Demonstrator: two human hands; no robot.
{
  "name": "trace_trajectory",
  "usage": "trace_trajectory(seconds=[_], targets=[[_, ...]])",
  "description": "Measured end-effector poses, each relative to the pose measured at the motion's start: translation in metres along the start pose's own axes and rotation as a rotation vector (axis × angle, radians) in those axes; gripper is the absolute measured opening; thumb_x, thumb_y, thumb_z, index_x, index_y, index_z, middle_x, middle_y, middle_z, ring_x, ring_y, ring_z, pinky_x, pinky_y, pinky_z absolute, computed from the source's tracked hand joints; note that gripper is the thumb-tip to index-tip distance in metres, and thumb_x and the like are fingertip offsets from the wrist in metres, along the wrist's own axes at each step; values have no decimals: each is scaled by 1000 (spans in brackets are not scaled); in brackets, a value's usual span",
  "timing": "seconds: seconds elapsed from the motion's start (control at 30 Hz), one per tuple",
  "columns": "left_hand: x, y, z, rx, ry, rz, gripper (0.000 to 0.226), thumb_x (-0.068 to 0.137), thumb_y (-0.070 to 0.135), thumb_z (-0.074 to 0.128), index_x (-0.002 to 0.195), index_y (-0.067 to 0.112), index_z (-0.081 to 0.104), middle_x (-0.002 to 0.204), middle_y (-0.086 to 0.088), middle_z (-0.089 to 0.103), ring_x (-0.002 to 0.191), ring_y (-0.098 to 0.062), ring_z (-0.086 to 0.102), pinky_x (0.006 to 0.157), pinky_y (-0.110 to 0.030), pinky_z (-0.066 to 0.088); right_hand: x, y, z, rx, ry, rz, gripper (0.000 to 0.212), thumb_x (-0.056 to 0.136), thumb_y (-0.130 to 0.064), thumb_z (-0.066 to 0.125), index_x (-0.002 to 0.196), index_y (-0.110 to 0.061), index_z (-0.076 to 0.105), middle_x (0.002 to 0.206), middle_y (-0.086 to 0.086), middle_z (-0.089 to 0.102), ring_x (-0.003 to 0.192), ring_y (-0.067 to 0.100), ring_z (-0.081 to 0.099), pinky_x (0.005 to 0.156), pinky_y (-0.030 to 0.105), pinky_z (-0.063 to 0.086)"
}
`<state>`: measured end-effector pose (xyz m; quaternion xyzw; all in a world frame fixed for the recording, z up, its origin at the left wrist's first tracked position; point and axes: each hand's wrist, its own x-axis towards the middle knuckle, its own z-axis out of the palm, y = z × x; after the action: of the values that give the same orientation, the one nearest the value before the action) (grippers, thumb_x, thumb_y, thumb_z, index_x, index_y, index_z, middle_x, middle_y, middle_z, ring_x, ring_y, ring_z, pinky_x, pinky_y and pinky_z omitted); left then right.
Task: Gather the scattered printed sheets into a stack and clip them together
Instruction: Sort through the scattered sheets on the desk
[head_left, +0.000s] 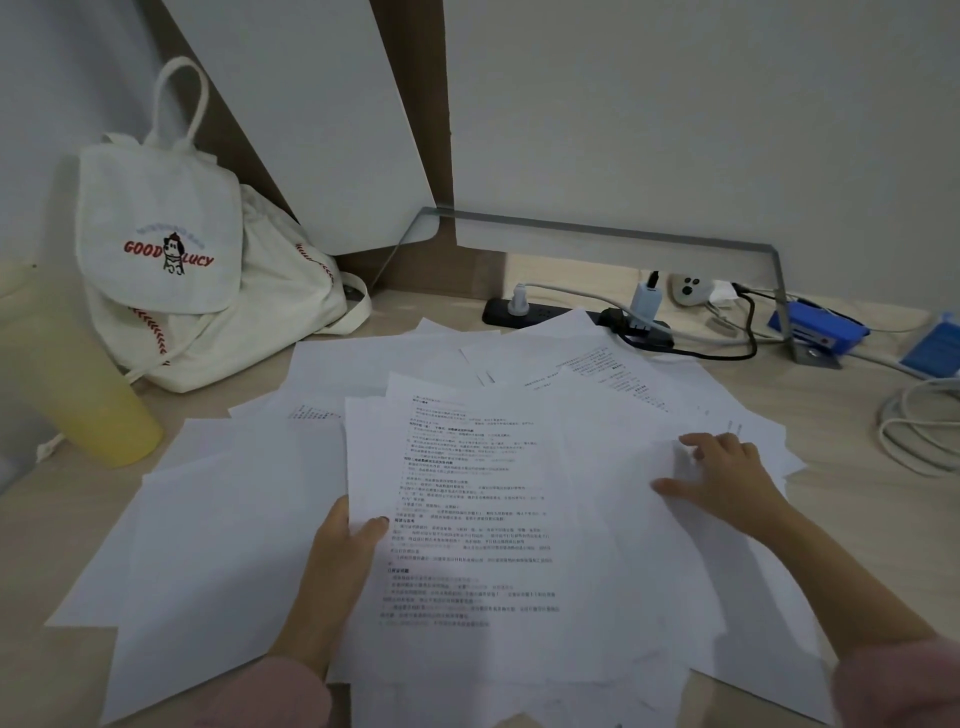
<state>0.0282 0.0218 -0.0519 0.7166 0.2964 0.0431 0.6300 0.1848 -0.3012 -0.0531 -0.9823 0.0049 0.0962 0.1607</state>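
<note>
Several white printed sheets (234, 519) lie spread and overlapping across the wooden desk (857, 467). A printed sheet with dense black text (478, 519) sits on top in the middle. My left hand (343, 545) grips that sheet's left edge, thumb on top and fingers underneath. My right hand (722, 478) rests flat on sheets at the right, fingers spread and touching the paper. No clip is visible.
A white canvas backpack (171, 260) stands at the back left, with a yellow cup (78, 384) beside it. A black power strip (524, 312) with plugs and cables runs along the back. Blue boxes (815, 325) and a coiled white cable (919, 426) lie at right.
</note>
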Motion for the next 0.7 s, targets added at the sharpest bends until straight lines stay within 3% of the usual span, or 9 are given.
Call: trace_trajectory(seconds=[0.17,0.27,0.37,0.5,0.6,0.7], targets=[[3,-5,-1,-10,-4,-18,19,92,7,50,108,15,56,103,-5,64,95,-24,60,83,-34,44,2,-4,-3,-139,74,18,69,69,-58,68,121,-15,52,124,11,51,117,31,40,98,37,32],[4,-6,0,-8,-2,-15,18,92,8,49,107,16,55,97,1,64,92,-22,60,83,-34,44,-1,-4,-3,-195,178,-21,45,81,-43,64,111,-10,59,116,13,55,110,32,42,92,36,33],[4,-6,1,5,7,-7,18,93,9,48,109,16,55,99,-1,63,93,-22,59,82,-34,43,-6,-6,-6,-58,273,-36,21,89,-24,55,97,-6,61,98,16,65,92,33,53,80,38,39],[4,-7,2,4,13,6,18,94,10,47,108,18,53,95,3,61,88,-18,58,81,-33,42,-16,-13,-25,82,503,14,16,93,-21,49,91,-7,58,82,13,66,75,32,56,87,40,35],[3,-7,2,-1,12,8,19,94,11,47,110,17,54,99,-1,62,93,-22,59,81,-34,43,-24,-24,-46,233,690,23,15,93,-18,49,92,-8,59,79,6,59,82,34,58,93,47,40],[3,-8,2,-8,16,10,18,94,11,47,109,16,55,102,-4,64,95,-23,59,82,-35,44,-31,-37,-63,370,810,-29,17,93,-19,48,97,-9,61,90,6,64,87,31,59,89,51,44]])
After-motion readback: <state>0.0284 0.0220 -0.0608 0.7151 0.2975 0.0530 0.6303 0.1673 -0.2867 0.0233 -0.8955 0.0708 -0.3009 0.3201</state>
